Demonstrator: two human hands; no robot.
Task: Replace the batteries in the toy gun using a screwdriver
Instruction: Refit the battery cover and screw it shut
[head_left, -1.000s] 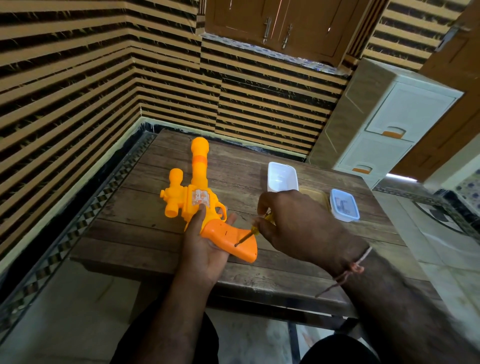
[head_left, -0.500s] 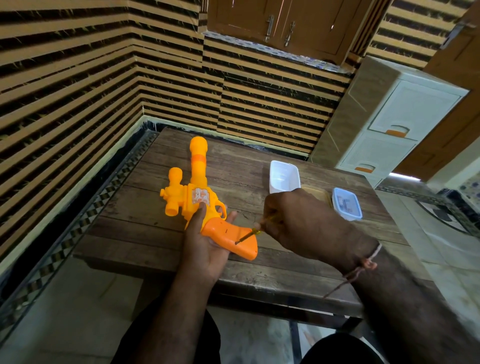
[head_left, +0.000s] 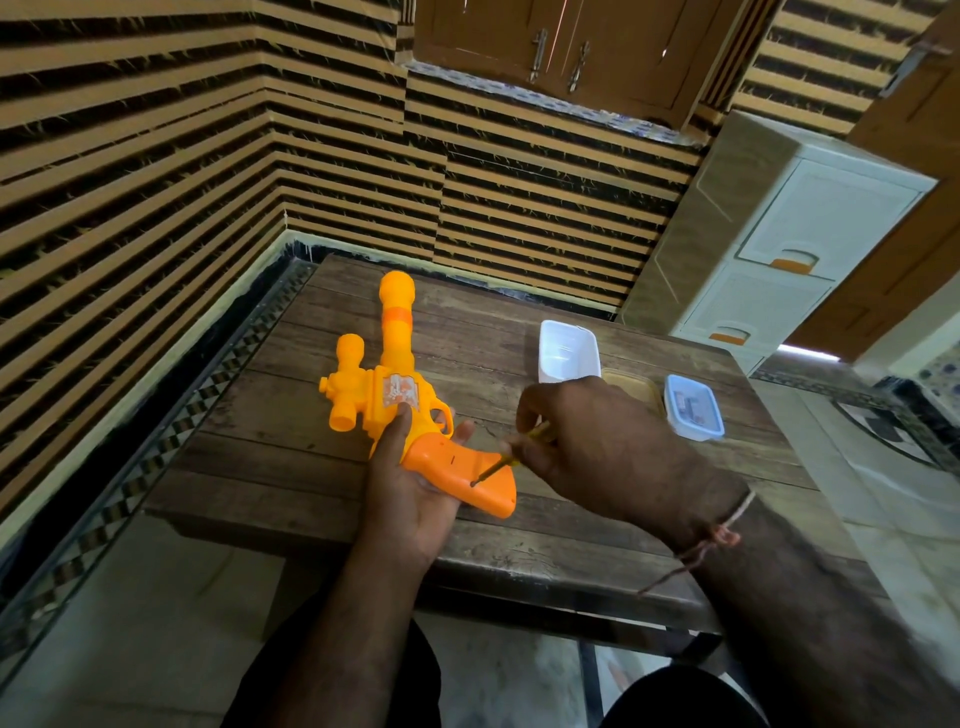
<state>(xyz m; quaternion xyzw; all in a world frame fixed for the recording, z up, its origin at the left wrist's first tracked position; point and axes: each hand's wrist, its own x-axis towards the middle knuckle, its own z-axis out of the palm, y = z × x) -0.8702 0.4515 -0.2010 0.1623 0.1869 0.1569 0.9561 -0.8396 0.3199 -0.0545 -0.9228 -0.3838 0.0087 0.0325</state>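
An orange toy gun (head_left: 395, 384) lies on the wooden table (head_left: 270, 447), barrel pointing away from me, its darker orange grip (head_left: 462, 480) toward me. My left hand (head_left: 410, 488) cradles the grip from below, thumb along the gun's left side and fingertips curling up at the trigger guard. My right hand (head_left: 597, 447) pinches a thin yellow-handled screwdriver (head_left: 506, 460). The screwdriver's tip sits on the grip face at a small dark hole. Most of the handle is hidden by my fingers.
A white open tub (head_left: 566, 351) stands at the back of the table. Right of it lie a tan lid (head_left: 631, 389) and a blue-rimmed container (head_left: 693, 408) with small dark items inside. A white drawer unit (head_left: 789, 249) stands beyond the table's right corner.
My right hand shifted slightly while keeping the screwdriver tip on the grip. The gun and my left hand stayed where they were.
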